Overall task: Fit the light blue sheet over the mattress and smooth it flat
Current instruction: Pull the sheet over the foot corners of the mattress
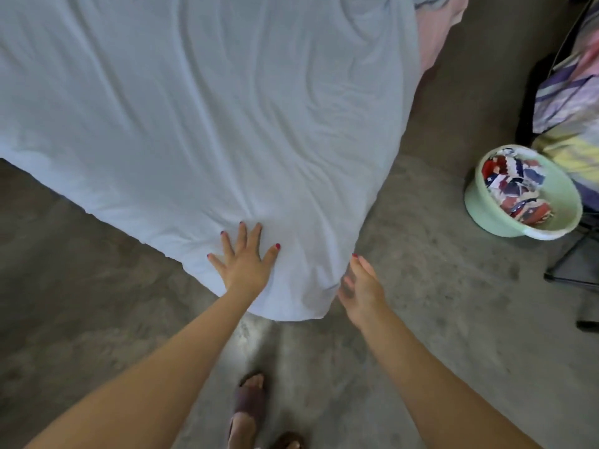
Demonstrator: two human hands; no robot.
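While the left hand (243, 259) lies flat with fingers spread, palm pressing the light blue sheet (207, 102) at the near corner of the mattress, the right hand (361, 286) is just beside that corner's right edge, fingers straight and together, a bit blurry so can't tell if it touches. Sheet's long axis runs near-right to far-left. Mint basin (525, 226) of cloth scraps sits on the floor, far right.

Pretty dim, soft indoor light, no hard shadows. One bright patch on the floor (256, 338) near the bed corner. Right hand (363, 286) is motion-blurred, whole frame's soft, and the edges bend fisheye-style.
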